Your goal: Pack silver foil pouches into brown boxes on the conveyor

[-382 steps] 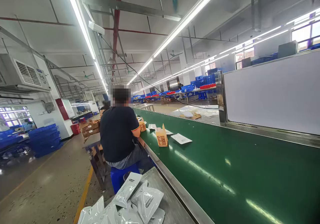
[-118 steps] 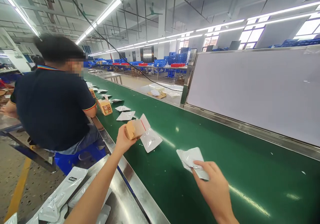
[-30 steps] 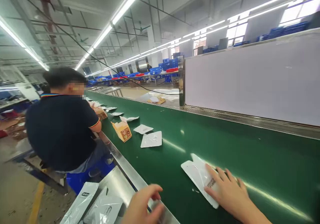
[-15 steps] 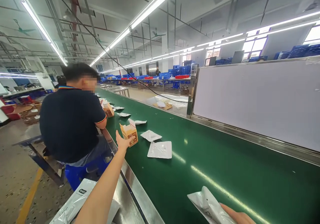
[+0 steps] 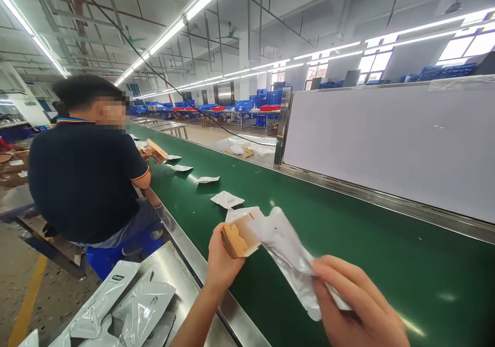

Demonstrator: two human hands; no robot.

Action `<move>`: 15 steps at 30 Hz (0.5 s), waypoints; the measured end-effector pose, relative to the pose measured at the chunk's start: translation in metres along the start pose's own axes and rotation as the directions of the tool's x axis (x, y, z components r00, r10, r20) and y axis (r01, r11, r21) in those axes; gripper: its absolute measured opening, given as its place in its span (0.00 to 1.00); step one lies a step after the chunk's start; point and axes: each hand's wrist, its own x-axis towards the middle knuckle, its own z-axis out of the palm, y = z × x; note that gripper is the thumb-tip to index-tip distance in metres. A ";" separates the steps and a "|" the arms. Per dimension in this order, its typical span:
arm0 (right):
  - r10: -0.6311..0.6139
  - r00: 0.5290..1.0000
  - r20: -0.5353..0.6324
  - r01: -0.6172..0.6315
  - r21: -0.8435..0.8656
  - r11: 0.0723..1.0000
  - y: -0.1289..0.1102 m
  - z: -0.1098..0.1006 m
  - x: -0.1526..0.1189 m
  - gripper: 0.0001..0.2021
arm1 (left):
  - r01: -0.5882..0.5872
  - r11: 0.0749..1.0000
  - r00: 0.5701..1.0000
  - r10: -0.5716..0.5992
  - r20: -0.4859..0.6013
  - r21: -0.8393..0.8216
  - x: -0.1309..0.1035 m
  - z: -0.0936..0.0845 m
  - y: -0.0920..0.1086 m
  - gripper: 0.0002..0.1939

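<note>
My left hand (image 5: 223, 259) is wrapped round a small yellow-brown carton (image 5: 236, 238), whose open, flapped end faces my right side. My right hand (image 5: 348, 295) pinches a silvery white pouch (image 5: 288, 259) by its lower right part. The pouch's upper left end touches the carton's opening; whether it is inside cannot be made out. Both are held above the green conveyor belt (image 5: 371, 249). Just behind the carton lies a flat white pouch (image 5: 243, 213), partly covered, and beyond it another pouch (image 5: 227, 199).
More pouches run along the belt toward a seated person (image 5: 85, 182) at the left, who holds a carton (image 5: 155, 151). A pile of pouches (image 5: 143, 306) lies on the metal side table (image 5: 185, 285). A white panel (image 5: 386, 146) stands beyond the belt.
My left hand has brought the carton off the belt, nearer to me. My right hand has raised its pouch and moved it left to the carton. The view has shifted right.
</note>
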 end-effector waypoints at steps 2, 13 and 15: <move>-0.142 0.977 0.158 0.134 0.058 0.989 0.001 0.004 0.001 0.16 | -0.087 0.996 0.995 0.086 -0.048 -0.012 -0.031 0.006 0.013 0.34; 0.053 0.383 0.922 -0.376 0.104 0.921 0.004 -0.018 -0.027 0.23 | -0.521 0.842 0.840 0.535 -0.090 0.140 -0.113 0.051 0.024 0.28; 0.030 0.368 0.929 -0.374 0.118 0.920 0.009 -0.018 -0.035 0.27 | -0.433 0.896 0.889 0.443 -0.113 0.100 -0.120 0.058 0.021 0.26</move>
